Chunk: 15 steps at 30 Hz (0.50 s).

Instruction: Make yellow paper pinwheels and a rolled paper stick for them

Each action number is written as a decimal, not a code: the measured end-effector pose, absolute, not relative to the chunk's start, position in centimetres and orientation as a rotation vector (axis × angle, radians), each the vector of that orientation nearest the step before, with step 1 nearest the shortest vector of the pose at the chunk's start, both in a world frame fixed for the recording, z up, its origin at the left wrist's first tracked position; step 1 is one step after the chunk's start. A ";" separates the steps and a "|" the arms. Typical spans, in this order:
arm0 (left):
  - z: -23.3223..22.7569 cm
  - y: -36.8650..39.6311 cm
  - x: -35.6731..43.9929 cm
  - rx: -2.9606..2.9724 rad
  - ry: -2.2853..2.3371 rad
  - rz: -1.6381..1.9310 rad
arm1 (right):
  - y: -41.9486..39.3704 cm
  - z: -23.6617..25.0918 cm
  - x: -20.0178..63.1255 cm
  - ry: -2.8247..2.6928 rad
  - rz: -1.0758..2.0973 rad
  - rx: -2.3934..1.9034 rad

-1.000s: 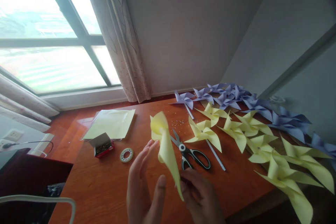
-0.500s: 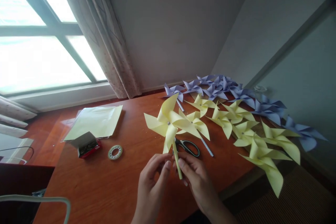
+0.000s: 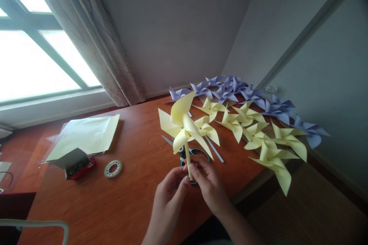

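Observation:
A pale yellow paper pinwheel (image 3: 181,138) stands upright on its yellow paper stick in front of me. My right hand (image 3: 209,183) is closed, pinching the stick near its lower part. My left hand (image 3: 172,191) is closed too, its thumb and fingers at the bottom end of the stick. Behind the pinwheel lie scissors (image 3: 201,153) with dark handles, partly hidden by it and my hands. Just right of them another yellow pinwheel (image 3: 205,127) with a bluish stick (image 3: 215,149) rests on the table.
Several yellow pinwheels (image 3: 254,136) and purple pinwheels (image 3: 225,95) cover the right and back of the wooden table (image 3: 115,206). On the left are yellow paper sheets (image 3: 86,134), an opened red box (image 3: 77,166) and a tape roll (image 3: 113,169). A pale curved tube (image 3: 40,222) crosses the lower left corner.
My view has shifted right, so the table things appear farther left. The held pinwheel's stick is now more upright, and my left thumb has come to its lower end.

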<state>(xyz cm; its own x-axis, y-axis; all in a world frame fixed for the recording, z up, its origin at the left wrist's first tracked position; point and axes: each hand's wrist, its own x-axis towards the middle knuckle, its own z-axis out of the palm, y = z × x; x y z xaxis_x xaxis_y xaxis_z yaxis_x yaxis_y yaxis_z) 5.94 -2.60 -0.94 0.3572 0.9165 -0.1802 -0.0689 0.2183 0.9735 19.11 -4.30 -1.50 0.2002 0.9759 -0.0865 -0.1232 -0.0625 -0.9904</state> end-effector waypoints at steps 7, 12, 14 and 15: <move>-1.0 -2.2 6.2 1.113 0.943 0.802 | -4.3 -1.1 19.2 -1.020 1.111 -1.246; -1.8 -2.3 6.0 1.184 0.966 0.819 | -4.4 -1.5 19.2 -1.126 0.960 -1.291; -2.2 -2.4 6.0 1.242 0.999 0.819 | -4.3 -1.8 19.1 -1.175 0.843 -1.331; -2.4 -2.5 6.1 1.269 1.016 0.816 | -4.3 -1.9 19.0 -1.192 0.798 -1.352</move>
